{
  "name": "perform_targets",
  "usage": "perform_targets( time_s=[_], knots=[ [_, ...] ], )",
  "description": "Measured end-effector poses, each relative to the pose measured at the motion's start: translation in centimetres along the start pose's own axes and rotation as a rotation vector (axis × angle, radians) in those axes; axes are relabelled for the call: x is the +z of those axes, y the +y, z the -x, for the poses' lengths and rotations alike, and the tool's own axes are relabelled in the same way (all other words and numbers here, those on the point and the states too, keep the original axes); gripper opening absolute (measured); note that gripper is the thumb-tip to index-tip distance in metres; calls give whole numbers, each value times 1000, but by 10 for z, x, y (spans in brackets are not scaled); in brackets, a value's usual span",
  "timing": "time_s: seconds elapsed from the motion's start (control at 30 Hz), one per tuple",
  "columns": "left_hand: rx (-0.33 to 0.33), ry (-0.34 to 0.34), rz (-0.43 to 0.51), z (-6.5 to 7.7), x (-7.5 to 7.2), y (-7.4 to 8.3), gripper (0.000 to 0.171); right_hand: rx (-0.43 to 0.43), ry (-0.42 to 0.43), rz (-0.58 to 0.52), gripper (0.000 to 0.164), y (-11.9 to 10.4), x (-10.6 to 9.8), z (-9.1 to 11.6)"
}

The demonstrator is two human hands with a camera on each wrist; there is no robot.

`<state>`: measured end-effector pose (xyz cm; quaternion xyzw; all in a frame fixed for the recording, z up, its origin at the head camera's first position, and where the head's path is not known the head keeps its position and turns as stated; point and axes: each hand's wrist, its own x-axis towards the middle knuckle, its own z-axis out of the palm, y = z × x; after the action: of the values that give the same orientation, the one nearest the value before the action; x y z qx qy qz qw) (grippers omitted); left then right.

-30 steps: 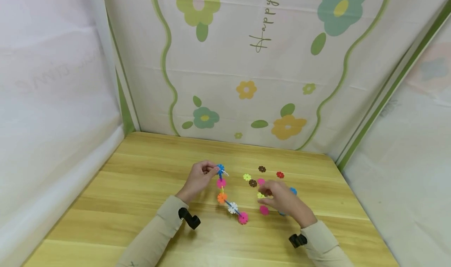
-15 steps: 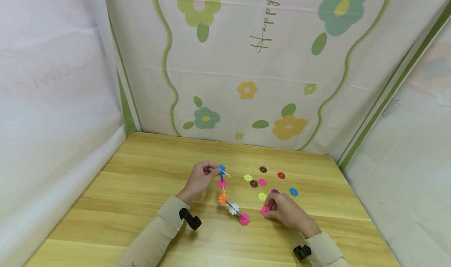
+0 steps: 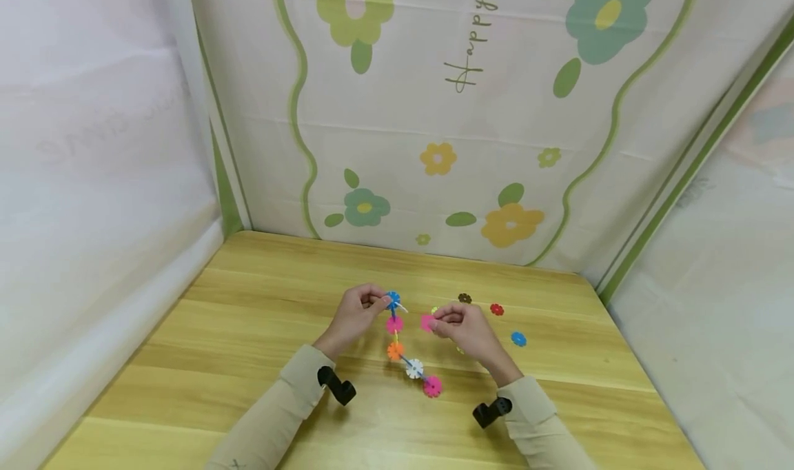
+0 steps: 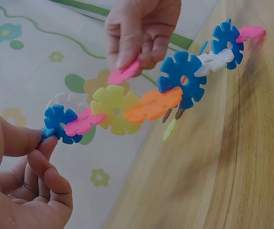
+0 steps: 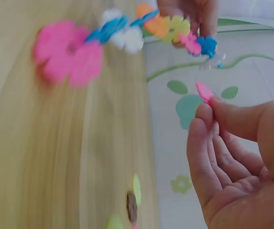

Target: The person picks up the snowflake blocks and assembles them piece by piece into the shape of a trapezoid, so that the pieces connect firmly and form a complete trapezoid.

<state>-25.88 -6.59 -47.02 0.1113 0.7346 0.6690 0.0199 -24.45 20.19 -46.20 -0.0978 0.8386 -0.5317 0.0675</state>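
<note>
Two hands, apart: the left hand [image 3: 349, 320] pinches one disc chain [image 3: 395, 351] by its blue end; the right hand [image 3: 473, 333] pinches one pink disc [image 3: 426, 323]. The chain slants between them. One red disc [image 3: 497, 309] and one blue disc [image 3: 518, 339] lie aside.

this looks like a small fabric-walled booth [image 3: 218, 156]; what room it stands in cannot be told. behind the wood-grain tabletop [image 3: 205, 339] rises a pale sheet [image 3: 384, 122] printed with flowers [image 3: 511, 225] and the word "happy" [image 3: 474, 43], and whitish sheets [image 3: 105, 167] flank the tabletop left and right.
</note>
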Motion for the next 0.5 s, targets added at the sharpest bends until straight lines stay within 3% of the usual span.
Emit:
perform_targets(
  time_s=[0.23,0.5],
  knots=[
    [-6,0,-7,-1,1,-2,16,19,45,-160,20,-5,21,-12],
    [-15,15,-8,1,-2,1,14,10,59,-199,16,-8,31,-15]
  ],
)
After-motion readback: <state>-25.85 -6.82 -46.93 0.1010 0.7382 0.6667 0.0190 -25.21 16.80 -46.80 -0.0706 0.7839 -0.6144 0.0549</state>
